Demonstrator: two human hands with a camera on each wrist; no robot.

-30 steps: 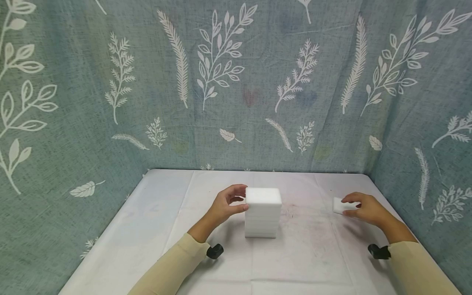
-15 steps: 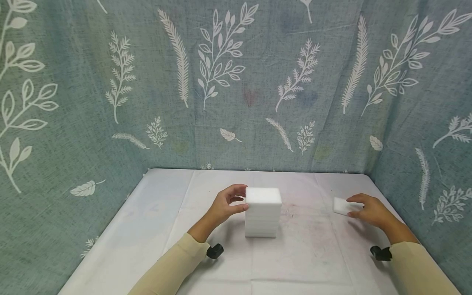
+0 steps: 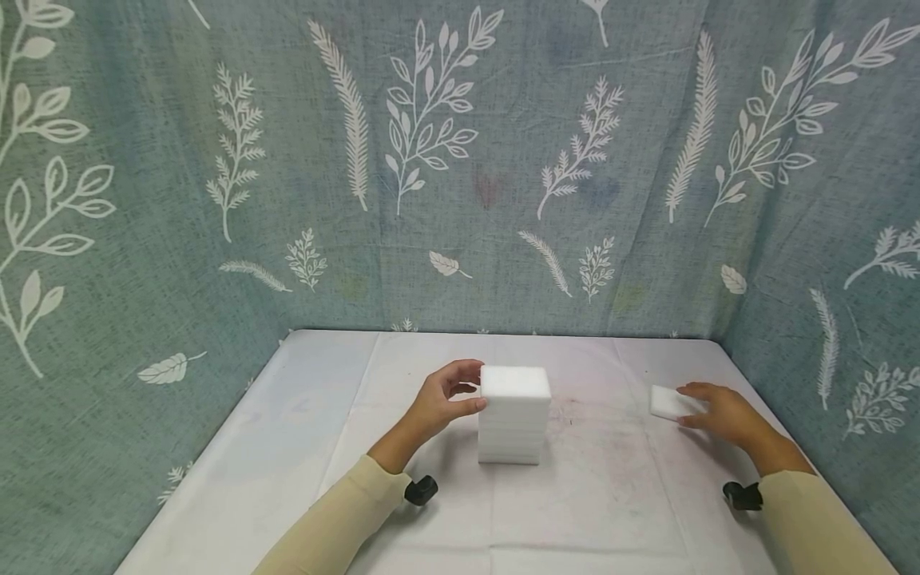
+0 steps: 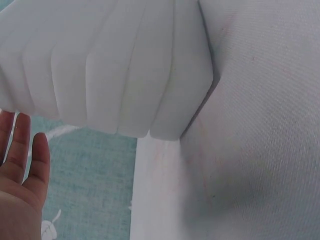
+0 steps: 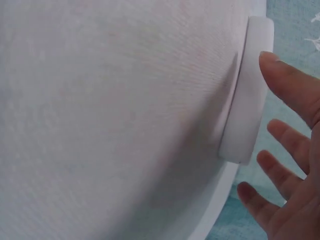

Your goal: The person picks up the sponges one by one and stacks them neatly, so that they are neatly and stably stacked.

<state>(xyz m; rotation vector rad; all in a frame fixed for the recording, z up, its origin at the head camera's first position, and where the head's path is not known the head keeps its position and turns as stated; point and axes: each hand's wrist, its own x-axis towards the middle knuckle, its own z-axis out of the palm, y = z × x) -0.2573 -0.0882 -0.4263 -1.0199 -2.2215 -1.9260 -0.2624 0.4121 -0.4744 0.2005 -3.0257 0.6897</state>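
Observation:
A stack of several white sponge blocks (image 3: 512, 415) stands upright mid-table. My left hand (image 3: 440, 399) is at its upper left end, thumb by the front corner and index finger by the back corner. In the left wrist view, the other fingers (image 4: 21, 145) reach up to the stack's edge, fairly straight. One single white sponge block (image 3: 667, 402) lies flat on the table at the right. Around its right end is my right hand (image 3: 722, 411), thumb and fingers spread. The right wrist view has the thumb (image 5: 287, 82) overlapping the block; whether it touches, I cannot tell.
A white cloth covers the table (image 3: 589, 511), marked with faint stains and creases. Blue-green curtains (image 3: 460, 239) with white leaf prints rise behind it and at both sides. A dark wrist camera (image 3: 420, 490) sits by the left sleeve, another dark camera (image 3: 743, 496) by the right.
My right hand has drawn slightly right along the single sponge block, uncovering more of it. That block has stayed in place. The left hand and the stack have hardly moved.

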